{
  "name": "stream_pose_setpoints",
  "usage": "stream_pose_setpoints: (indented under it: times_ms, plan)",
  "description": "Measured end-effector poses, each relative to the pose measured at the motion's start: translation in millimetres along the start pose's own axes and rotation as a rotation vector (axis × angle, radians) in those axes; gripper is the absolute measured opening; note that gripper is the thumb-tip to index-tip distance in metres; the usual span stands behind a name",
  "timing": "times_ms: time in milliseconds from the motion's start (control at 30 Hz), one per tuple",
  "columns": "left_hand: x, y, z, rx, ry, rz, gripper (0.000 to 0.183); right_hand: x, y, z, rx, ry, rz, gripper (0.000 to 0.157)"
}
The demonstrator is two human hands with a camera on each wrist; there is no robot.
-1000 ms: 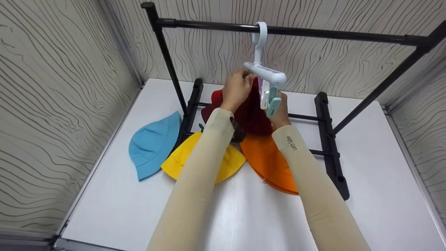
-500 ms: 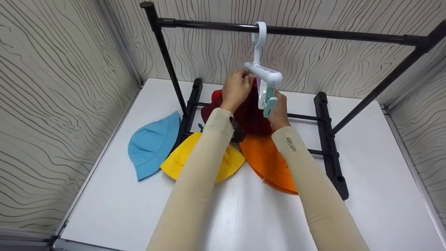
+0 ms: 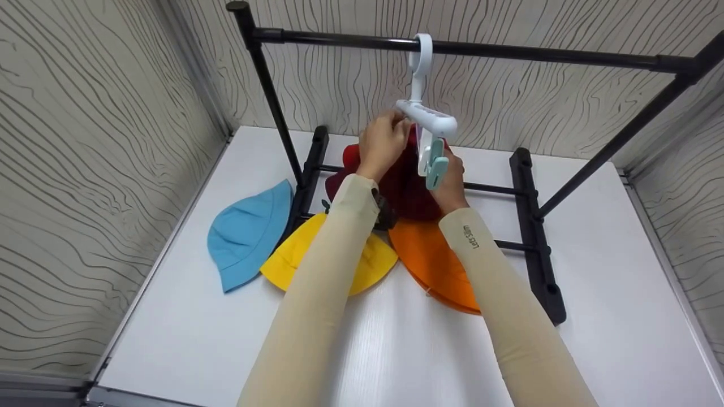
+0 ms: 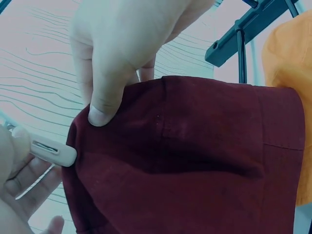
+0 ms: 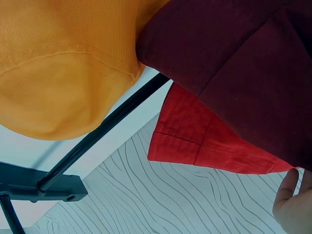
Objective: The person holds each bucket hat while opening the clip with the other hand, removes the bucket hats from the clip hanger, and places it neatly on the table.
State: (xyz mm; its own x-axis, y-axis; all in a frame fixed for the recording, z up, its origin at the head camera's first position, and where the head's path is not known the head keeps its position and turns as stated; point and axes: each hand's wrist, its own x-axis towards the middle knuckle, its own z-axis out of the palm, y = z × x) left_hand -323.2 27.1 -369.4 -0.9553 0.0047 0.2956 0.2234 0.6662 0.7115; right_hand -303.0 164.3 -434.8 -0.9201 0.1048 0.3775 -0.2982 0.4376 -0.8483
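Note:
At the hanging rail, my left hand (image 3: 383, 146) pinches the upper edge of a dark red bucket hat (image 4: 204, 131). My right hand (image 3: 451, 182) is on the hat's other side, partly hidden by the clips. In the left wrist view it pinches a white clip (image 4: 53, 151), whose tip is right at the hat's edge. A white hanger (image 3: 432, 120) hooks over the rail above, and a pale green clip (image 3: 436, 169) hangs from its near end. Beyond the dark red cloth shows a brighter red stitched brim (image 5: 195, 141), with fingertips (image 5: 287, 185) close to it.
A black rack (image 3: 537, 226) stands on the white table (image 3: 186, 339), its top rail (image 3: 509, 51) crossing above my hands. Blue (image 3: 246, 234), yellow (image 3: 367, 263) and orange (image 3: 432, 265) bucket hats lie in front and to the left. Patterned walls enclose the table.
My right hand has moved slightly left and down, and the hanger's near end has swung a little left with the green clip. My left hand keeps its pinch on the hat.

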Motion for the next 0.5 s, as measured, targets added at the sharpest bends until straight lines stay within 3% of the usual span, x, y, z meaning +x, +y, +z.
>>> stream_pose_setpoints:
  times_ms: [200,367,500]
  plan:
    - [0.5,0.4,-0.2,-0.004,-0.015,-0.019,0.026,-5.9,5.5,1.0,0.017,-0.005,-0.082,0.009]
    - [0.7,-0.5,0.6,-0.019,-0.021,-0.024,0.027,-10.4,8.7,3.9,0.129,-0.017,-0.111,0.023]
    - [0.6,-3.1,2.4,-0.037,-0.025,-0.043,0.028,-10.2,6.7,5.2,0.093,-0.032,-0.091,0.029]
